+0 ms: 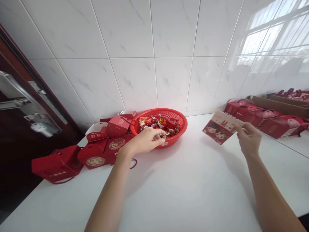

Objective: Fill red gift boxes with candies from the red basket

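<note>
Over the white table (pixel 178 193), the person's right hand (pixel 249 139) pinches a corner of a flat printed card (pixel 220 128) between thumb and fingers. The left hand (pixel 142 141) crosses the near rim of a red basket (pixel 171 113), fingers curled at the wrapped sweets (pixel 161 122) inside; whether they grip one cannot be told. Red boxes (pixel 95 151) crowd the table's far left corner, beside the basket at the back edge.

Your left hand (pixel 141 142) and right hand (pixel 250 140) are bare, as are your slim forearms (pixel 108 196). Black cloth (pixel 305 220) shows beside the right one.
</note>
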A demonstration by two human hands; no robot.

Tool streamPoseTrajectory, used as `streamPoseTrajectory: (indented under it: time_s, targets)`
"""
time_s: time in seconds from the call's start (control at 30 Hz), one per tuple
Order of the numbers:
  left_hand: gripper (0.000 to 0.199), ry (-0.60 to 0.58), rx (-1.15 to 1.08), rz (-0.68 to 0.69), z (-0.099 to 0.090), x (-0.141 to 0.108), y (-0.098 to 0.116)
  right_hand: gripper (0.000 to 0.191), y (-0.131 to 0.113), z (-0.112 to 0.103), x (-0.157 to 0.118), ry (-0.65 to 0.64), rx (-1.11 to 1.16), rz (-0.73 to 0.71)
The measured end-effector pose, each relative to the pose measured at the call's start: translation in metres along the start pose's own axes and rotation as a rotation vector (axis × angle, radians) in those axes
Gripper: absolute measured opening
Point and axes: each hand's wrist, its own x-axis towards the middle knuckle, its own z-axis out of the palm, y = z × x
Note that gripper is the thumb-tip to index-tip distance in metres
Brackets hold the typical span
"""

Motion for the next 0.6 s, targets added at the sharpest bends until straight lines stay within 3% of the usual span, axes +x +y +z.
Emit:
streamPoseTrajectory:
  time_s: [0.07, 0.17, 0.37, 0.47, 0.6]
  targets:
    - [0.042, 0.005, 0.015, -0.003, -0.002, -0.001, 0.000, 0.017, 0.013, -0.010, 0.013, 0.168, -0.062, 0.052]
    - [0.040, 0.033, 0.027, -0.003, -0.006, -0.003, -0.002, 0.007, 0.028, -0.018, 0.024, 0.321, -0.162, 0.087]
    - [0.039, 0.157, -0.035, -0.033, -0.023, -0.016, -0.018, 0.013, 0.041, -0.020, 0.035, 0.414, -0.286, 0.078]
    - [0.039, 0.355, -0.067, -0.053, -0.037, -0.027, -0.032, 0.022, 0.054, -0.020, 0.045, 0.459, -0.329, 0.088]
    - [0.033, 0.781, -0.075, -0.077, -0.054, -0.042, -0.050, 0.031, 0.086, -0.025, 0.061, 0.444, -0.300, -0.019]
